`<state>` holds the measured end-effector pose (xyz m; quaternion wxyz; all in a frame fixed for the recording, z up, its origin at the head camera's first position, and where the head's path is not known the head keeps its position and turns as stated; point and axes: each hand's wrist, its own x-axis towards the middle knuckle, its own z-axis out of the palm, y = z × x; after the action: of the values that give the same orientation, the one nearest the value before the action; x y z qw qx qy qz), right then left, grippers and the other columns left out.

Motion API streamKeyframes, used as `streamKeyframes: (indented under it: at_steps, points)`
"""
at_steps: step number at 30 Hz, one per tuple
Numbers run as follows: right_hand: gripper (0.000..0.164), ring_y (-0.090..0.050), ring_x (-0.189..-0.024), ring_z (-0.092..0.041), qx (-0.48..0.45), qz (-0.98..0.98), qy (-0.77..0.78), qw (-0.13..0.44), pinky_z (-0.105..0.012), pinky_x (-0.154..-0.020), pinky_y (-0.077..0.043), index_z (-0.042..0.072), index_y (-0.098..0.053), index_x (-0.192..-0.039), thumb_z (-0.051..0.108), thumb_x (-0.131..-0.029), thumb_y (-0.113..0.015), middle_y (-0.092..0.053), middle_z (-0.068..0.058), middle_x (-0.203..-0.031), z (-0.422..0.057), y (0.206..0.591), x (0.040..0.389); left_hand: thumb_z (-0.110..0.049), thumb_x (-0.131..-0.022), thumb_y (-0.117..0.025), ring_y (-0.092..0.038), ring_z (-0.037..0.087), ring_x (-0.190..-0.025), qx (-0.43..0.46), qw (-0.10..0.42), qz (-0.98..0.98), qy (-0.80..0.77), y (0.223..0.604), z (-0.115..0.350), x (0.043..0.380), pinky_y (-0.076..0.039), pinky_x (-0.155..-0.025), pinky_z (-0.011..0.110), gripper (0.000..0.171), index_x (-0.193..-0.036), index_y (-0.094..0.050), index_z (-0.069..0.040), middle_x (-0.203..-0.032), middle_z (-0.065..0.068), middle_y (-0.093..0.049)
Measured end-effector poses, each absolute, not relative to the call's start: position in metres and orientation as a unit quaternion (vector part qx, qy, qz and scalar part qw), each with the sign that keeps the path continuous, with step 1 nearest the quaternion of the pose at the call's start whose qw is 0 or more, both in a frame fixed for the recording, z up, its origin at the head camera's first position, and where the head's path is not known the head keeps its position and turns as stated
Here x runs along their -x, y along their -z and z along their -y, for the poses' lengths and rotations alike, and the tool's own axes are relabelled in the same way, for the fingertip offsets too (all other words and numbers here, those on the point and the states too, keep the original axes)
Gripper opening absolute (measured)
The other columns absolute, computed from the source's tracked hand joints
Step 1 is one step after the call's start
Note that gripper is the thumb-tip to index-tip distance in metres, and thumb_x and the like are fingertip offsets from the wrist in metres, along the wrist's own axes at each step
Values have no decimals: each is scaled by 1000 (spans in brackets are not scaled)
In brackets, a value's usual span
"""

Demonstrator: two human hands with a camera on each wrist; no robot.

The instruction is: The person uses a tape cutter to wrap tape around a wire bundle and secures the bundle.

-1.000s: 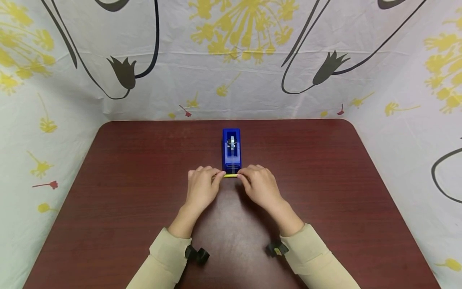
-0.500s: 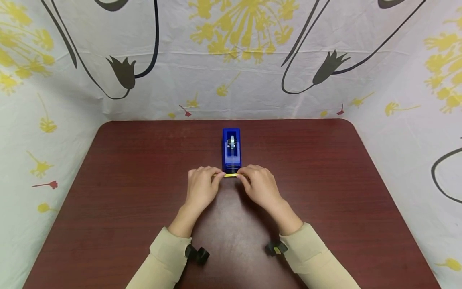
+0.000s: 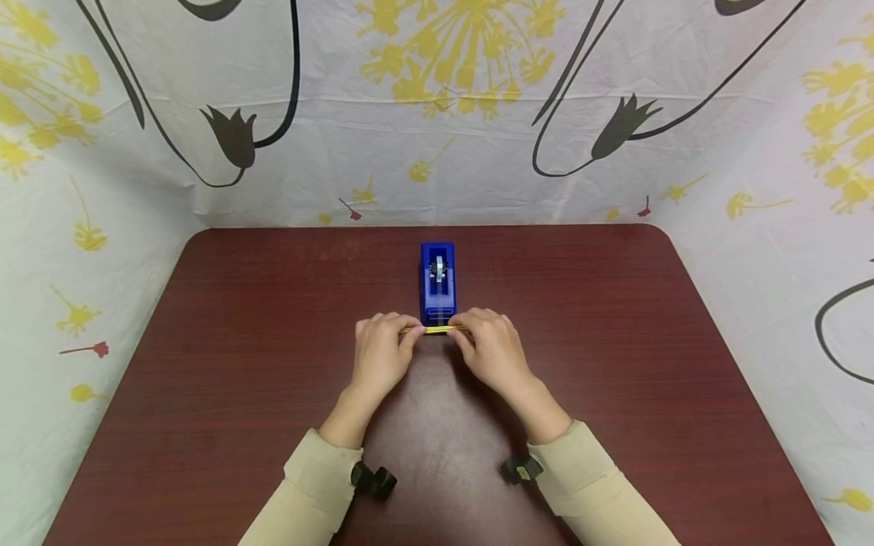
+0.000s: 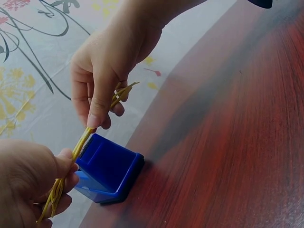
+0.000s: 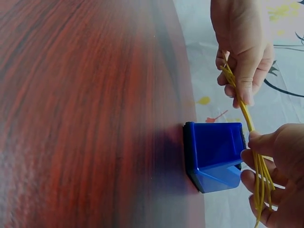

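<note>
My left hand (image 3: 378, 353) and right hand (image 3: 493, 349) pinch a bundle of thin yellow strands (image 3: 435, 329) between thumb and fingers, one hand at each side. Between them a short stretch of the bundle runs straight, level across the front of a blue tape dispenser (image 3: 438, 303). Loose strand ends fan out behind the fingers of both hands in the wrist views. The dispenser's toothed cutting edge (image 5: 244, 135) lies right beside the bundle. A roll of clear tape (image 3: 440, 268) sits in the dispenser, its strip running forward toward the cutter.
The dark red wooden table (image 3: 273, 288) has rounded far corners. White cloth (image 3: 478, 167) with yellow and grey flower prints hangs behind it and at both sides. Small black cameras (image 3: 373, 481) sit at the cuffs of the beige sleeves (image 3: 307, 485).
Both hands have shifted very slightly toward the dispenser with the yellow bundle, keeping their pinch. The dispenser has stayed in place.
</note>
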<state>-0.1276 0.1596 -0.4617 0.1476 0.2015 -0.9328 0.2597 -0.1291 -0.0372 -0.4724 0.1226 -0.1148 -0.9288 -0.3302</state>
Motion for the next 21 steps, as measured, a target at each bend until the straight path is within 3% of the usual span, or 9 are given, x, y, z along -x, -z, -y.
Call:
streamKeyframes:
  at_steps: [11, 21]
  points:
    - [16, -66, -75, -15, -247, 917, -272, 155, -44, -78, -47, 7, -75, -104, 12, -88, -79, -72, -3, -94, -160, 465, 129, -25, -94, -74, -65, 24, -84, 115, 120, 926, 338, 473, 38, 129, -41, -89, 47, 16, -97, -80, -11, -90, 2, -74]
    - [17, -70, -82, -17, -275, 900, -275, 196, -44, -82, -45, 10, -77, -103, 11, -87, -81, -75, -3, -97, -157, 469, 131, -22, -92, -76, -66, 24, -86, 126, 134, 917, 353, 474, 38, 130, -42, -87, 47, 14, -96, -79, -9, -91, 3, -74]
